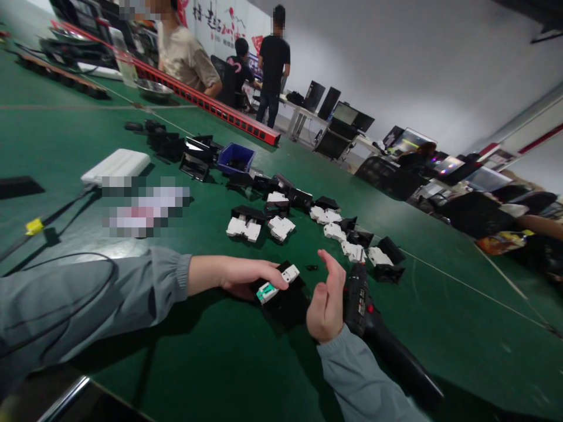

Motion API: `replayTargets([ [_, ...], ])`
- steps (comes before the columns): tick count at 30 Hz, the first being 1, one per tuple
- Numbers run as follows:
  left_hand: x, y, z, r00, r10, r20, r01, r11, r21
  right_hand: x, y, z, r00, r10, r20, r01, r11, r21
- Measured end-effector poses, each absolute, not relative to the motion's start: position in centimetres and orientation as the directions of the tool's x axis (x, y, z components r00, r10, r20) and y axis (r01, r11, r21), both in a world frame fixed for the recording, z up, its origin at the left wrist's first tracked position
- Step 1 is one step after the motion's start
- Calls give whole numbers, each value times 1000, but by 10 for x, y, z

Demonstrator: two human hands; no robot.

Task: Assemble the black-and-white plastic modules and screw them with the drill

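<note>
My left hand (248, 275) is closed on a black plastic housing (285, 308), its thumb lying across a white part with a green piece (266, 292) set on top. To the right of it, my right hand (326, 299) is raised edge-on, fingers stretched out, with nothing seen in it. Just beyond that hand lies a black cordless screwdriver (363, 305) with a red button, its long handle pointing toward me. A small black piece (312, 268) rests on the green table (211, 363) between and beyond my hands.
Several white-and-black assemblies (281, 227) lie in a loose row ahead. Farther back are a blue bin (236, 159), black housings (194, 167) and a red perforated rail (229, 114). At left sits a white box (116, 168) with a cable. People and desks are in the background.
</note>
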State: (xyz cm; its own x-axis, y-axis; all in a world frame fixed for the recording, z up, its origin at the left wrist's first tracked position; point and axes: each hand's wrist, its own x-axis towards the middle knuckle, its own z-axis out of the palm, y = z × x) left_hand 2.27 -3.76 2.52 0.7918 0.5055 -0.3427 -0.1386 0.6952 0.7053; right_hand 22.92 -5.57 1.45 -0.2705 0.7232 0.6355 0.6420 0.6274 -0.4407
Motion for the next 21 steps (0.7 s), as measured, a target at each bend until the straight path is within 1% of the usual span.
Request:
replayTargets([
  [2, 21, -37, 27, 825, 464, -323, -121, 703, 701, 233, -49, 12, -253, 755, 604, 718, 565, -406],
  [5, 19, -37, 29, 870, 411, -272, -118, 710, 694, 235, -41, 7, -259, 810, 527, 823, 470, -319],
  [8, 17, -36, 30, 870, 424, -252, -150, 714, 683, 236, -34, 3, -240, 853, 463, 884, 389, -258],
  [11, 17, -35, 28, 838, 451, -307, -139, 721, 679, 239, -30, 0, -239, 893, 382, 911, 342, -229],
  [14, 16, -36, 24, 810, 483, -333, -143, 713, 686, 241, -28, 0, -291, 892, 345, 896, 381, -230],
  [17, 15, -38, 22, 795, 543, -269, -221, 674, 705, 242, -29, 2, -358, 865, 352, 851, 457, -258],
  [21, 15, -39, 22, 787, 588, -186, -276, 606, 746, 241, -31, 4, -394, 852, 346, 818, 496, -291],
])
